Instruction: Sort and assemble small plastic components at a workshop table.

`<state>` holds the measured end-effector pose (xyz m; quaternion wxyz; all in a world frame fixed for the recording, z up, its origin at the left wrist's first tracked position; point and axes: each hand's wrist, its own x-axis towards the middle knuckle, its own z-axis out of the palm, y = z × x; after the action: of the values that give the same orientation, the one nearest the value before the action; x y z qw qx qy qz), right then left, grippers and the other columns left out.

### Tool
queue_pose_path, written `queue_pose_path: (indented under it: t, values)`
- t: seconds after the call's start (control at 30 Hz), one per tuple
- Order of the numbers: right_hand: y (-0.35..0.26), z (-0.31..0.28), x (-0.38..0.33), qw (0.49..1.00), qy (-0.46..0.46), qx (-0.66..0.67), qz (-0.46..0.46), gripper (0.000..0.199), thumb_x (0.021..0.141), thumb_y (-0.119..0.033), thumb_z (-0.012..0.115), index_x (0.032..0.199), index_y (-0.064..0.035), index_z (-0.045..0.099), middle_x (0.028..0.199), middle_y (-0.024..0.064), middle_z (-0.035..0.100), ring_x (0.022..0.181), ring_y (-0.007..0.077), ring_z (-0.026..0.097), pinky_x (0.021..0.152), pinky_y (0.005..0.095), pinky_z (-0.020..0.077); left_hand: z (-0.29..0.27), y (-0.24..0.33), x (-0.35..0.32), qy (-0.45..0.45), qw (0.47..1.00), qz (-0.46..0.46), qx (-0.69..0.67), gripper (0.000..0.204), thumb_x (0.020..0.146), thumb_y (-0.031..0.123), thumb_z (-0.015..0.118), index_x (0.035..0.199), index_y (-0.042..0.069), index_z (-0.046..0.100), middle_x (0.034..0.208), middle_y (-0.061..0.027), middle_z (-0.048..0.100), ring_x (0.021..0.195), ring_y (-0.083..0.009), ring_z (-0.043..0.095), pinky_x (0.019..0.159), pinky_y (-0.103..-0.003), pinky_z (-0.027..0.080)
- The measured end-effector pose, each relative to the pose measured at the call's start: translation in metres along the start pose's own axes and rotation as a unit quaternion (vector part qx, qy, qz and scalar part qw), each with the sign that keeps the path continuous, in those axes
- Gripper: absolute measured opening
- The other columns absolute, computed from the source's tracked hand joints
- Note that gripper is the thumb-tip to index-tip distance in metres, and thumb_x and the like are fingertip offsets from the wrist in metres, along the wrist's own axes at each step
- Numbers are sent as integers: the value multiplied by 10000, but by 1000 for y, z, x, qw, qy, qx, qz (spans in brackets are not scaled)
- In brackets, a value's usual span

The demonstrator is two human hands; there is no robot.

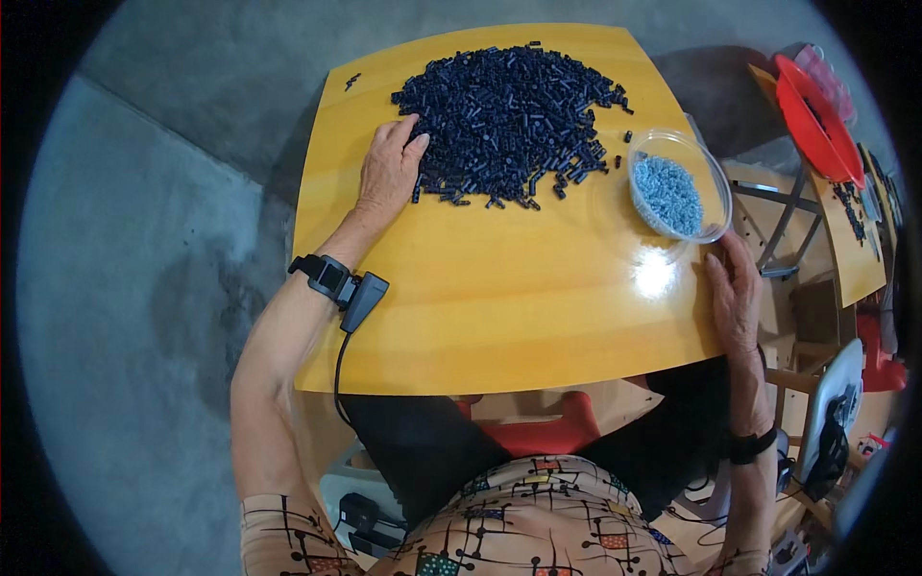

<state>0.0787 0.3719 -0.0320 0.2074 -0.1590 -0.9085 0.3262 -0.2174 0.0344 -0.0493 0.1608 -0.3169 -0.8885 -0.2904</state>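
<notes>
A large heap of small black cylindrical pieces [509, 120] covers the far middle of the yellow table [480, 298]. My left hand [391, 165] rests at the heap's left edge, fingers bent and a small gap between thumb and forefinger. Its fingertips meet the black pieces; I see nothing held. Right of the heap stands a clear round plastic bowl [715, 216] with many small silvery-blue parts [669, 195] inside. My right hand [736, 293] lies at the table's right edge just below the bowl, thumb apart from the fingers. Whether its fingertips touch the bowl, I cannot tell.
A few black pieces [352, 82] lie apart at the table's far left corner. At the right, a red basin [816, 120] stands by another table [850, 259] with more dark pieces. A cable [339, 374] hangs from the device on my left wrist.
</notes>
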Motion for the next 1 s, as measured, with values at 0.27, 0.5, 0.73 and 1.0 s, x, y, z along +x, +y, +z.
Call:
queue_pose_path:
  t: [0.27, 0.5, 0.73, 1.0]
  values:
    - [1, 1, -1, 1000, 9, 0, 1, 323, 839, -97, 530, 1151, -15, 514, 1155, 148, 514, 1066, 260, 503, 916, 340, 395, -9, 30, -30, 32, 997, -74, -11, 418, 897, 330, 456, 1162, 12, 511, 1050, -187, 512, 999, -326, 499, 870, -383, 396]
    - [4, 0, -3, 1000, 15, -20, 4, 318, 833, -113, 543, 1137, -23, 527, 1151, 140, 518, 1061, 260, 507, 920, 344, 395, -19, 67, -66, -17, 995, -72, -63, 664, 802, 458, 573, 1245, -10, 414, 1248, -263, 383, 1155, -377, 395, 957, -406, 343]
    - [3, 2, -3, 999, 32, -19, -18, 301, 813, -110, 565, 1101, -23, 553, 1126, 149, 533, 1053, 267, 512, 918, 338, 399, -11, 76, -73, -32, 996, -53, 65, 719, 750, 397, 646, 1298, 28, 362, 1333, -244, 315, 1229, -373, 328, 1000, -405, 303]
    - [8, 2, -5, 999, 37, -25, -17, 329, 784, -89, 584, 1104, -19, 553, 1130, 146, 536, 1061, 272, 511, 925, 339, 400, 0, 91, -73, -21, 999, -26, 43, 664, 792, 352, 611, 1310, 32, 347, 1336, -292, 291, 1245, -410, 290, 1018, -433, 263]
